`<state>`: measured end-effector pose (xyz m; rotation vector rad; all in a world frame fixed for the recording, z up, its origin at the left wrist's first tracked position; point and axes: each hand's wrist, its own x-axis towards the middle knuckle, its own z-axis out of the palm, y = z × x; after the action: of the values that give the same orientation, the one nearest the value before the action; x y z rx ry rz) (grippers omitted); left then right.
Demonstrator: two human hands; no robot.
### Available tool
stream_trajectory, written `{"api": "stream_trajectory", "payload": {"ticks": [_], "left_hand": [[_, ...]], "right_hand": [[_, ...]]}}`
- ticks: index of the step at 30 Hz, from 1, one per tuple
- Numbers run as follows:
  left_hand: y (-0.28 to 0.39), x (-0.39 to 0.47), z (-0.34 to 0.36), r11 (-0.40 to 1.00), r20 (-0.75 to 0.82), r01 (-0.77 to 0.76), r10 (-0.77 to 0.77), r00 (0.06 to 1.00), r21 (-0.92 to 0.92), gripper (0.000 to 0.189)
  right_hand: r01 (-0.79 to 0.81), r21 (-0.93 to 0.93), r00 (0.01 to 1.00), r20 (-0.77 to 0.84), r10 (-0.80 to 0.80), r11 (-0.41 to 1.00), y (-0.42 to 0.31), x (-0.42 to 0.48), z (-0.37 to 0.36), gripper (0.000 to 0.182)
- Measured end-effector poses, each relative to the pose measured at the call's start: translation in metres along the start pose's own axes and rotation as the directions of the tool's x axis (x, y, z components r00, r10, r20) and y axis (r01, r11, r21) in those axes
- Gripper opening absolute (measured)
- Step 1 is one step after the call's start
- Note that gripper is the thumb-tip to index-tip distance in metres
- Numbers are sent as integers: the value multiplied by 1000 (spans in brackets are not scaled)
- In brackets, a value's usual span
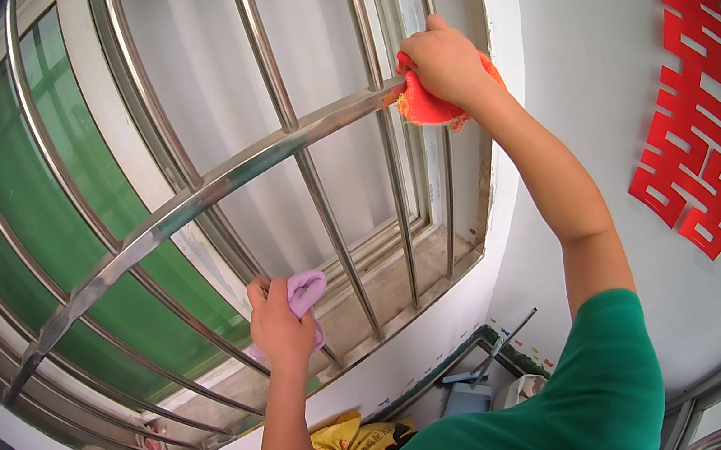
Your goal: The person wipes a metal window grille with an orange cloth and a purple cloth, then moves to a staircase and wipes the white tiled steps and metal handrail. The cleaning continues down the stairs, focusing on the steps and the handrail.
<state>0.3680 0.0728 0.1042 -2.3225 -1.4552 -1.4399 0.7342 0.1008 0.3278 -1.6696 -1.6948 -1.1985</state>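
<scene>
A metal window grille with upright round bars [262, 47] and a flat crossbar [236, 163] spans the view before me. My right hand [445, 63] presses a red-orange cloth [430, 103] against the right end of the crossbar, close to the window's side wall. Lower down, my left hand [284, 320] is closed around one upright bar, and a folded lilac cloth [307, 290] is held in the same hand. The fingertips of both hands are partly hidden.
Behind the bars are a green pane [102, 184], a white curtain [200, 48] and a stained sill [383, 290]. Red paper-cut decoration [694, 113] hangs on the right wall. Below lie a yellow bag [351, 441] and a blue-grey long-handled dustpan [466, 397].
</scene>
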Motion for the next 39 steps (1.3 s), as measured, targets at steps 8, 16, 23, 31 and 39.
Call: {"api": "stream_trajectory", "payload": {"ticks": [8, 16, 23, 31, 39], "left_hand": [[-2, 1, 1, 996, -19, -14, 15, 1000, 85, 39], [-11, 0, -3, 998, 1, -40, 40, 999, 48, 39], [-9, -1, 1, 997, -3, -40, 40, 999, 65, 42], [-10, -1, 7, 998, 0, -44, 44, 999, 53, 44], [-12, -2, -3, 999, 30, 16, -18, 999, 51, 35]], "right_hand": [[-142, 366, 990, 27, 142, 920, -25, -11, -13, 19], [-96, 614, 907, 379, -186, 784, -6, -91, -49, 19], [-136, 378, 971, -133, 199, 916, 11, -59, -52, 18], [-122, 389, 972, -140, 189, 913, -36, -34, -15, 11], [126, 367, 932, -361, 16, 922, -78, -58, -57, 21]]}}
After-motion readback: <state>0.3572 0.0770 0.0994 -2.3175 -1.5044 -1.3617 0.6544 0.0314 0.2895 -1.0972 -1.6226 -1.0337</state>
